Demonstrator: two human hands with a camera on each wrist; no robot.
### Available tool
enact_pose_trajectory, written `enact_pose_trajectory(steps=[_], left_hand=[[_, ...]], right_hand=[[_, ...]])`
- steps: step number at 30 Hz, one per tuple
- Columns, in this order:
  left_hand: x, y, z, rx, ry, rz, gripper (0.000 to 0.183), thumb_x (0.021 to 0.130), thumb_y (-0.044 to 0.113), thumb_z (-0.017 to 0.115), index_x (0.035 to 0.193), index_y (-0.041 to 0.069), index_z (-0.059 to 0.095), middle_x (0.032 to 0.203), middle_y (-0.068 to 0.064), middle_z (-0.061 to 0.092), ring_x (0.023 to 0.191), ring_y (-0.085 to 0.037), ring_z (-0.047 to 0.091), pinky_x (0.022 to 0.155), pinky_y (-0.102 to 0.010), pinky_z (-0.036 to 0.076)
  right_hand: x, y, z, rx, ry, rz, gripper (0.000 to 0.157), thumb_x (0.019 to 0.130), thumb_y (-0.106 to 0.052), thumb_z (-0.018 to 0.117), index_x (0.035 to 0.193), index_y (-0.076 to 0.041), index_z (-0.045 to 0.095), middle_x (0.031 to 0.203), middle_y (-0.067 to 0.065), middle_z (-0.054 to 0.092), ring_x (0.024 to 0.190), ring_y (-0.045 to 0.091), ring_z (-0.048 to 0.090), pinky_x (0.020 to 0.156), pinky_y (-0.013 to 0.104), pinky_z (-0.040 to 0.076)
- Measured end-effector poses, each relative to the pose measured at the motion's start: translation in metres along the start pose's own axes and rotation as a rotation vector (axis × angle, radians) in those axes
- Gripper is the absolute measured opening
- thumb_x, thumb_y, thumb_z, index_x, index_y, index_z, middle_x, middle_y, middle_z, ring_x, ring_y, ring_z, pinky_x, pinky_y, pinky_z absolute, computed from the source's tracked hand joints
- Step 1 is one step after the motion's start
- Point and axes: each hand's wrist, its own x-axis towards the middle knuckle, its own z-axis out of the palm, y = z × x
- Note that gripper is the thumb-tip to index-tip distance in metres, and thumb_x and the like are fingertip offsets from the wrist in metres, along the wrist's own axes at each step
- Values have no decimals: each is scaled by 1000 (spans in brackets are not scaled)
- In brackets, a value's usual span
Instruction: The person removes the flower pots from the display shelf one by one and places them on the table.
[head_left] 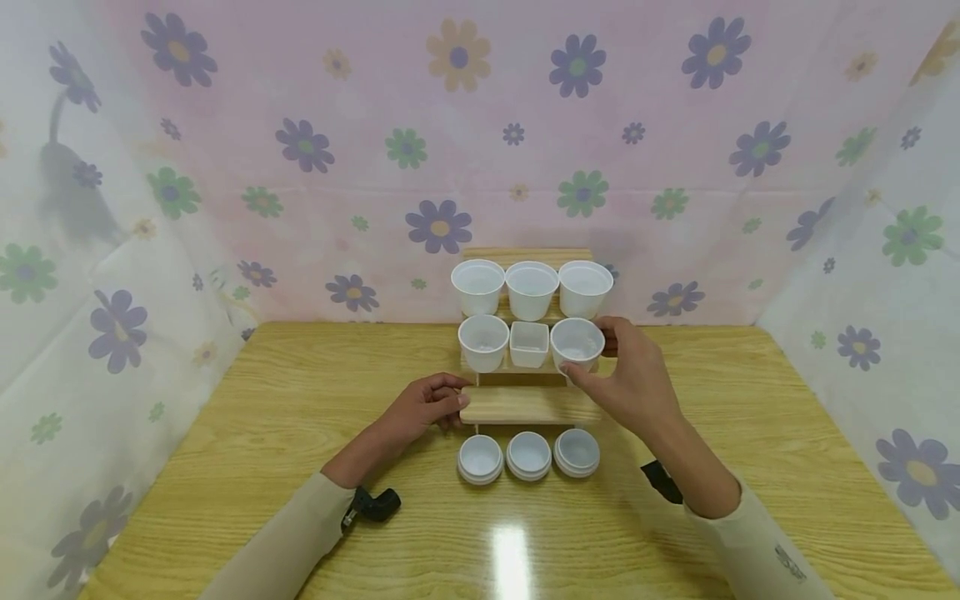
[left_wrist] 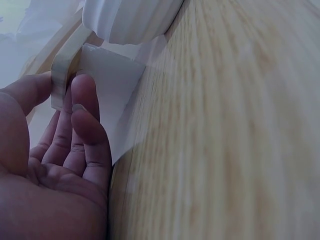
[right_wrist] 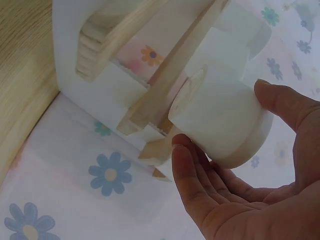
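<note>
A stepped stand with wooden boards holds white cups on its upper two levels. At the right end of the middle level, my right hand (head_left: 637, 375) grips a round white cup (head_left: 579, 340) between thumb and fingers. The right wrist view shows this cup (right_wrist: 220, 115) tilted at the board's edge, its base toward the board. My left hand (head_left: 423, 408) pinches the left end of the bare lowest wooden board (head_left: 528, 404). In the left wrist view, the thumb and fingers lie on either side of that board end (left_wrist: 61, 82).
Beside the gripped cup sit a square white cup (head_left: 529, 344) and a round cup (head_left: 483, 342). Three larger white cups stand on the top level, including a middle one (head_left: 532, 290). Three low white jars, one centred (head_left: 528, 456), stand on the wood-grain table (head_left: 315, 375) before the stand.
</note>
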Motion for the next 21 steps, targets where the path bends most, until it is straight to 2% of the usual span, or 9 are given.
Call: enact_pose_trajectory(steps=[12,21], left_hand=[[-2,0,-1,1,-7,-10,39,108,24,66,142,5,61,89,-5,72,83,-18,69,75,-30,56],[-1,0,-1,-11,-20,-1,41,109,22,65,143,1,59,89,-4,72,83,-18,69,75,-30,57]], right_hand=[[-12,-17,-4,4,-19,-26,67,82,-20,95,133,1,58,118,13,68,105,30,69,92,49,59],[-16,-22,-5,5,-26,-41,64,81,-20,95,130,0,59,116,12,70,103,29,70,91,49,58]])
